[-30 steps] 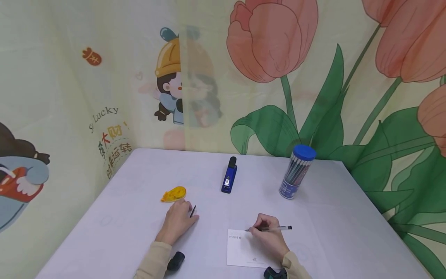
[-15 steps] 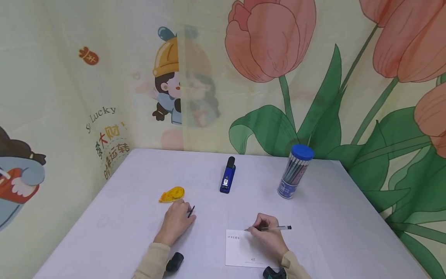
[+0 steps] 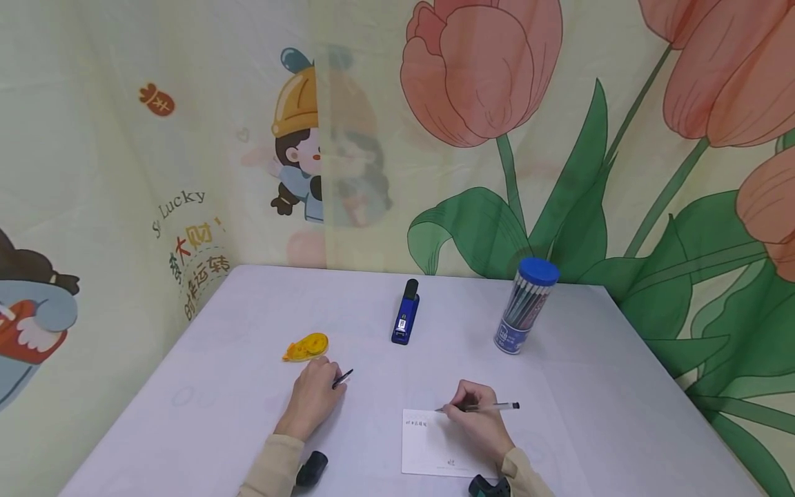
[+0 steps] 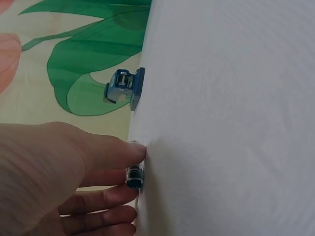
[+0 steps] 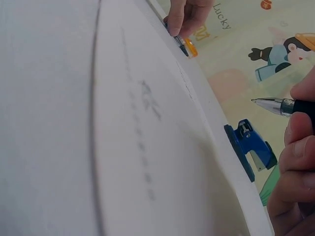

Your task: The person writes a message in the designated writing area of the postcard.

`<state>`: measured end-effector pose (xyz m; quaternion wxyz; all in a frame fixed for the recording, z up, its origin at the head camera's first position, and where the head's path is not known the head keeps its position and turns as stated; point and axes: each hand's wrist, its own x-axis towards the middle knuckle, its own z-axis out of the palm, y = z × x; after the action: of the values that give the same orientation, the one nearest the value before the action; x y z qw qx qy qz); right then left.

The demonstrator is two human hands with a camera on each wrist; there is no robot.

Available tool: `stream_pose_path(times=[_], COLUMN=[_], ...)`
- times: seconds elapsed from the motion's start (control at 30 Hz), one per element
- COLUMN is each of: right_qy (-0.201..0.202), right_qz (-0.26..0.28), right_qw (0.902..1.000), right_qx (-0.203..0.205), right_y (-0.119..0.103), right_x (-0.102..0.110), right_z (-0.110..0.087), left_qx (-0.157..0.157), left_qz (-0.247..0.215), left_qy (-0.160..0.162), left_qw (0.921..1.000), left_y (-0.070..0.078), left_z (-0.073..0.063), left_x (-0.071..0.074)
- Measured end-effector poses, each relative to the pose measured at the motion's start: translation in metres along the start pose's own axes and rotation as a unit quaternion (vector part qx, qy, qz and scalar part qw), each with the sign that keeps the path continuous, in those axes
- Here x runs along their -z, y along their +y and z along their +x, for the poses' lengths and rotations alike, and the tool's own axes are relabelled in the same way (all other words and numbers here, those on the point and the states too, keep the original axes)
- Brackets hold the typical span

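My left hand [image 3: 310, 397] pinches a small dark pen cap [image 3: 342, 377] between thumb and fingers. In the left wrist view, the cap [image 4: 134, 178] shows a clear body and a dark end. Just beyond that hand's fingers lies a yellow correction tape [image 3: 306, 347]. My right hand [image 3: 481, 417] grips a clear-barrelled pen [image 3: 497, 406] in a writing hold, its metal tip near the top edge of a white note sheet [image 3: 428, 452]. A short row of handwritten characters runs along the sheet's upper left. In the right wrist view, the pen tip [image 5: 268, 104] is uncovered.
A blue stapler [image 3: 406, 314] lies toward the back middle of the white table [image 3: 248, 310]. Right of it stands a clear tub of pens [image 3: 524, 307] with a blue lid. A printed curtain [image 3: 373, 241] hangs behind the table.
The pen cap in my left fingers has turned, its free end swinging to the right. My right hand and the pen stay in place over the sheet. The head view has shifted slightly.
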<state>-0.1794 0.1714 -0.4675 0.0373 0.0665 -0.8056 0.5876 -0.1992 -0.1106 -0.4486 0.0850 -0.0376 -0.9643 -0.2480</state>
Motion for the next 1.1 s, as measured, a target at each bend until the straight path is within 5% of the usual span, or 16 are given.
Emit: stream_pose_path(times=[0.33, 0.57, 0.8, 1.1], right_qy=[-0.003, -0.017, -0.029, -0.025], right_qz=[0.010, 0.049, 0.082, 0.142], right_qw=[0.9999, 0.9987, 0.9962, 0.9895], right_qx=[0.000, 0.005, -0.006, -0.006], right_y=[0.001, 0.000, -0.001, 0.001], right_x=[0.001, 0.004, 0.005, 0.006], right_z=[0.000, 0.001, 0.002, 0.002], left_qx=[-0.029, -0.042, -0.067, -0.122], left_qz=[-0.003, -0.070, -0.140, -0.220], left_qy=[0.004, -0.017, -0.053, -0.050], left_qw=[0.9996, 0.9965, 0.9864, 0.9667], left_y=[-0.001, 0.005, 0.012, 0.027], left_z=[0.001, -0.001, -0.004, -0.011], left_x=[-0.001, -0.004, -0.004, -0.007])
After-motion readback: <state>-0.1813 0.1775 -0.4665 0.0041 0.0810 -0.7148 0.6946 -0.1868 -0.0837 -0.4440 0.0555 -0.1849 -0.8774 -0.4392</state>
